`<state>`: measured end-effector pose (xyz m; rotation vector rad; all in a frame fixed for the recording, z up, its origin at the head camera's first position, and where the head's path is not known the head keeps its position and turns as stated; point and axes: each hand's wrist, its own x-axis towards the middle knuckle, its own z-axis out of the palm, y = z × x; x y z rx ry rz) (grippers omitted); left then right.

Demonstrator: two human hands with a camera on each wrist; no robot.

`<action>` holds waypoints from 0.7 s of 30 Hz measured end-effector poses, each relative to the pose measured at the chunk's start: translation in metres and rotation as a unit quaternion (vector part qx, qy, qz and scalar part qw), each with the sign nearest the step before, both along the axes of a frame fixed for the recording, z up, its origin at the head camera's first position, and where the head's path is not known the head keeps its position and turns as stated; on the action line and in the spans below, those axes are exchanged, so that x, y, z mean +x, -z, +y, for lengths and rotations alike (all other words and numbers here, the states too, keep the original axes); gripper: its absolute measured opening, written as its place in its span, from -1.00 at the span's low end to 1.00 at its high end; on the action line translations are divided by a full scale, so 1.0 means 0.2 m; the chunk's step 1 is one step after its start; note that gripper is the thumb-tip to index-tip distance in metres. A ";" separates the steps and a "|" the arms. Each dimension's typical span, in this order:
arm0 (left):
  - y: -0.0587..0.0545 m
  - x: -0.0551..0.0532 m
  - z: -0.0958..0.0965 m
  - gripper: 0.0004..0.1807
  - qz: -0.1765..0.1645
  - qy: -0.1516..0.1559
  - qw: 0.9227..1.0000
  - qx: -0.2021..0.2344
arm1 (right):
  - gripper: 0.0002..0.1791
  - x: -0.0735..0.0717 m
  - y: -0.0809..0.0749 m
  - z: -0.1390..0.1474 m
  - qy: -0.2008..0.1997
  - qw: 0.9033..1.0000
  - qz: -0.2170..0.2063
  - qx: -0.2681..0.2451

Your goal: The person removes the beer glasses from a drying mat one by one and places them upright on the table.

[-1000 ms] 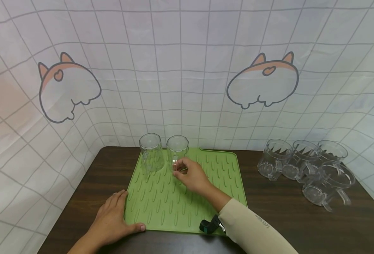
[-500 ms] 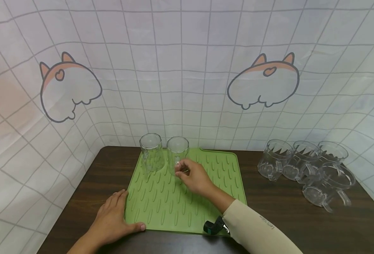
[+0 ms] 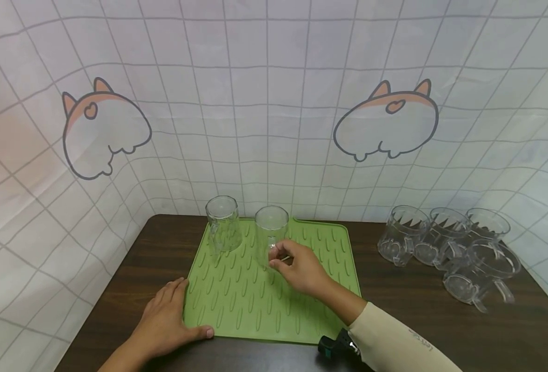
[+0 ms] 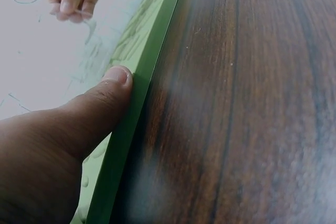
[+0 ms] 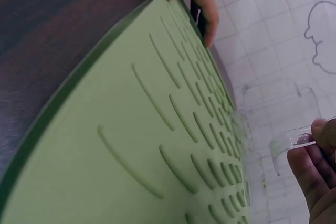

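Note:
My right hand [image 3: 300,267] pinches the handle of a clear glass mug [image 3: 270,226] between thumb and fingers. The mug is upright over the back middle of a green ridged mat [image 3: 237,305]. In the right wrist view the curled fingers close on the clear handle [image 5: 289,142]. A second clear mug [image 3: 223,222] stands to its left, near the mat's back left corner. My left hand [image 3: 162,320] lies at the mat's front left corner, fingers along the left edge. In the left wrist view its thumb [image 4: 100,98] presses on the front edge.
Several more clear mugs [image 3: 401,232] stand grouped on the dark wooden table [image 3: 409,305] at the right. Behind the table hangs a white grid-patterned curtain [image 3: 264,129]. A black wrist device [image 3: 336,345] sits on the right forearm over the mat's front edge.
My right hand has drawn the mug to the right and slightly toward me, widening the gap to the other mug. The left hand has stayed in place.

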<state>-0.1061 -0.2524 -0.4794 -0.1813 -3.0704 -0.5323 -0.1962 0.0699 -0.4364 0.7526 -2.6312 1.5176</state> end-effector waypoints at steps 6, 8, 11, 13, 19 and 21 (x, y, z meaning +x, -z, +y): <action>0.00 0.00 0.00 0.54 -0.011 0.000 1.000 0.001 | -0.88 0.07 -0.04 0.08 -0.001 1.000 -0.010 -0.001; -0.01 0.00 0.00 0.54 -0.013 0.001 1.000 0.002 | -0.88 0.09 -0.05 0.10 -0.003 1.000 -0.008 -0.001; -0.01 0.00 0.01 0.54 -0.015 0.001 1.000 0.002 | -0.86 0.12 -0.05 0.15 -0.004 1.000 0.002 0.000; -0.01 0.00 0.01 0.54 -0.016 0.001 1.000 0.002 | -0.85 0.13 -0.05 0.17 -0.005 1.000 0.005 -0.001; -0.02 0.00 0.01 0.54 -0.016 0.002 1.000 0.001 | -0.86 0.17 -0.05 0.25 -0.004 1.000 0.010 -0.003; -0.02 0.00 0.00 0.54 -0.016 0.002 1.000 0.001 | -0.87 0.19 -0.05 0.28 -0.003 1.000 0.015 -0.001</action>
